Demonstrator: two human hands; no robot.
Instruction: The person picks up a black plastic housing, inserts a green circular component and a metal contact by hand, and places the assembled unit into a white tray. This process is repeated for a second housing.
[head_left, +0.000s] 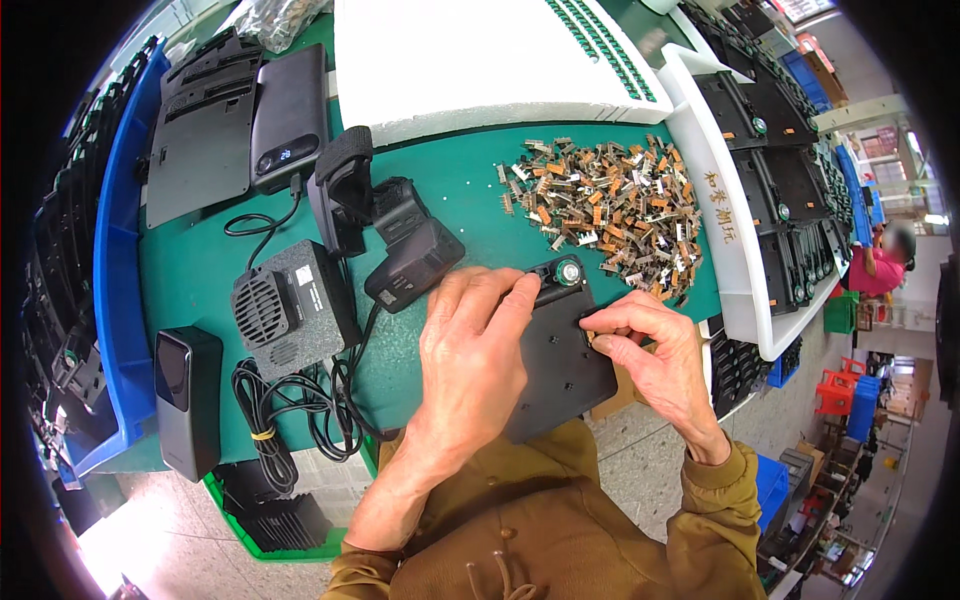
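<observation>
1. I see a flat black plastic panel with small holes and a round silver-green knob at its far end.
2. Its long axis runs away from me, knob end toward the pile of small switches.
3. It sits at the green table's near edge.
4. My left hand lies closed over its left side; my right hand pinches its right edge.

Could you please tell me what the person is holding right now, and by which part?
The left hand steadies a black plastic panel by its upper left edge. The right hand pinches its right edge, fingertips on a small part there.
</observation>
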